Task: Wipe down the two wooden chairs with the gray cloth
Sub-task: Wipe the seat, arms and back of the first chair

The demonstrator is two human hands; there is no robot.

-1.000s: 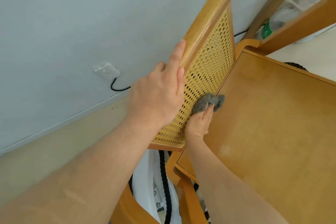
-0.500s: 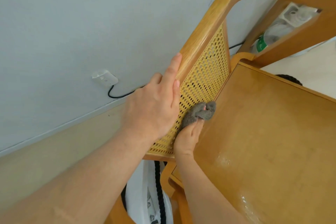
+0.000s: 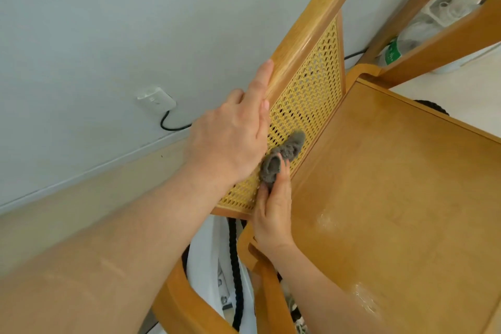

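Risk: the bunched gray cloth (image 3: 284,154) can snag in the open holes of the cane back panel (image 3: 309,89), or slip from a thin grip if the right hand (image 3: 273,211) drags hard, and the chair could shift if the left hand (image 3: 230,138) eases off the top rail (image 3: 298,43). Right hand pinches the cloth's lower end with curled fingers; the wad sticks up past the fingertips, pressed on the cane low near the seat (image 3: 393,184). Left hand lies flat, fingers straight along the rail, just left of the cloth.
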